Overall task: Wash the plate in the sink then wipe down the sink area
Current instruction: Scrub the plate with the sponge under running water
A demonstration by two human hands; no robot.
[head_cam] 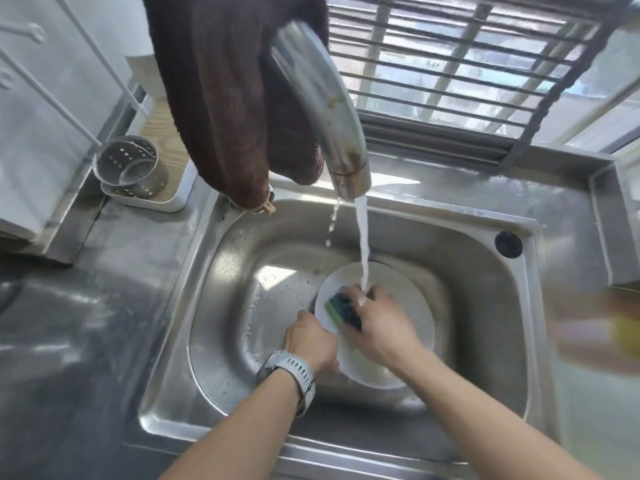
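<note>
Round white plate (pixel 408 341) scrubbed under running tap water in the stainless steel sink (pixel 242 258).
Left hand (pixel 310 341) fingers clamp the plate's 9 o'clock rim; right hand (pixel 379 322) fingers close on a green-and-dark sponge (pixel 341 308) pressed on the plate's 11 o'clock area.

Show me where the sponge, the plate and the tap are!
sponge (pixel 341 311): head view, on its dark scrubbing side, gripped by the right hand (pixel 381 327).
plate (pixel 420 320): head view, on the bare white surface right of the hand.
tap (pixel 322 109): head view, on the middle of the metal spout.
</note>
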